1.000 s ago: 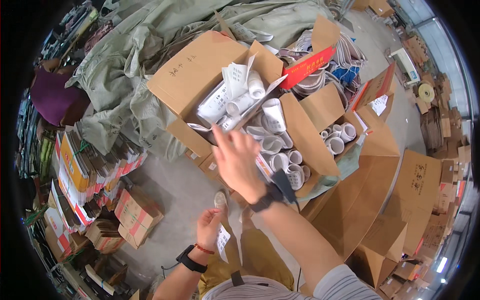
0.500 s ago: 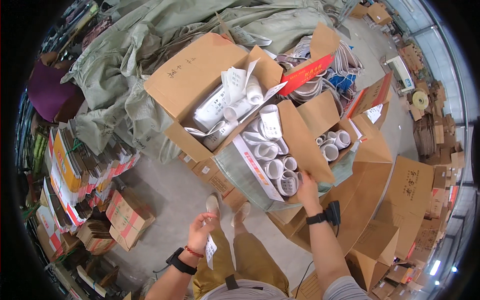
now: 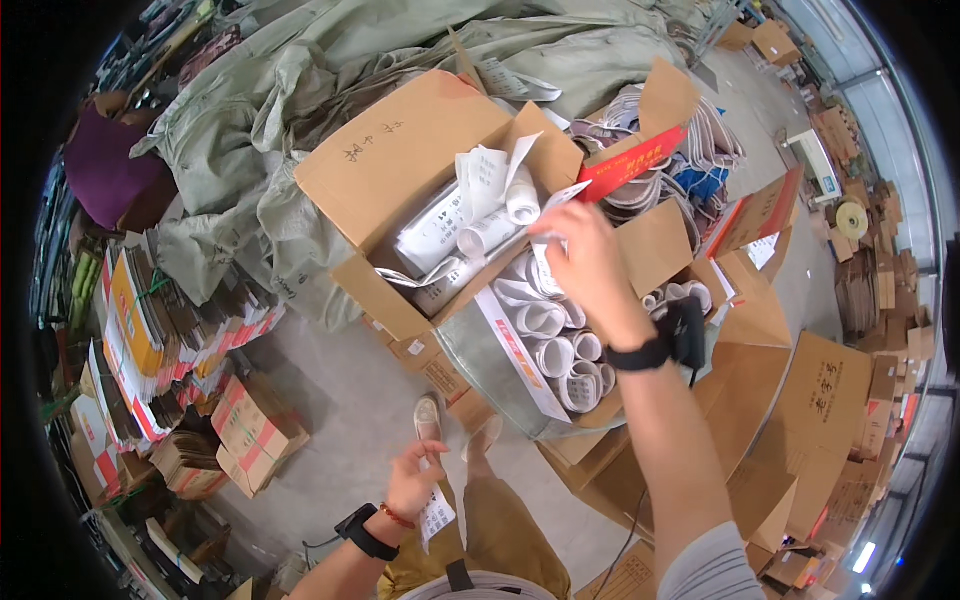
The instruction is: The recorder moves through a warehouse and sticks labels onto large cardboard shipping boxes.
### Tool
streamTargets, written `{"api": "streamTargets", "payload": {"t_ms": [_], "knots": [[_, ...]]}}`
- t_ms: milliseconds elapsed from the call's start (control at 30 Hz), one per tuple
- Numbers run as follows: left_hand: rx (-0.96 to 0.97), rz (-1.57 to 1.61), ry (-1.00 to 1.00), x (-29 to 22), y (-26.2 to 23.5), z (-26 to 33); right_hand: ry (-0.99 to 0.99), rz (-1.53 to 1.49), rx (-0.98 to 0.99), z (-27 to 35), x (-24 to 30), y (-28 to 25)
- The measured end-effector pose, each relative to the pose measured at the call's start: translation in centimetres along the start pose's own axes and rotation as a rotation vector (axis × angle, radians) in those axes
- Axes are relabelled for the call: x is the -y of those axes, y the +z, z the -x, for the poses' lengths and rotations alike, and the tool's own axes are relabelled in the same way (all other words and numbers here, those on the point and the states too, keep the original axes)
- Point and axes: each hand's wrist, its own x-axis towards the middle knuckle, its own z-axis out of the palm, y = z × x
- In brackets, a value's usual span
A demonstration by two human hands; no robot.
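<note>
A printed white label strip hangs from my left hand, whose fingers are closed on its top edge above my legs. My right hand is over the far end of a box of upright white label rolls, fingers half curled and apart, next to the topmost roll. It looks slightly blurred, and I see nothing held in it. Beside that box on the left stands an open brown carton with more label rolls and loose curled strips lying in it.
Flattened cartons and a bundled cardboard stack stand at the left. Grey-green sacking covers the back. A red-edged box sits by coiled white straps. Large open cartons crowd the right. A person in purple is far left.
My right hand has moved from the near right corner of the roll box up to its far end. My left hand keeps the label strip and has shifted slightly lower. The view moved a little.
</note>
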Motion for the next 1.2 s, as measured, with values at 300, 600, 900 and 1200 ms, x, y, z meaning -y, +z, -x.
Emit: {"api": "streamTargets", "payload": {"t_ms": [300, 600, 900, 1200], "knots": [[-0.020, -0.002, -0.026, -1.1, -1.8, -0.2, 0.177, 0.179, 0.605, -8.6, 1.3, 2.8], [-0.071, 0.123, -0.018, -1.9, -3.9, -1.5, 0.079, 0.602, 0.650, -7.3, 0.6, 3.0], [-0.058, 0.089, -0.081, -1.4, -3.9, -2.5, 0.220, 0.278, 0.645, -7.1, -0.2, 1.6], [-0.045, 0.048, -0.074, -1.6, -2.3, -3.8, 0.183, -0.192, 0.664, -7.4, -1.9, 3.1]]}}
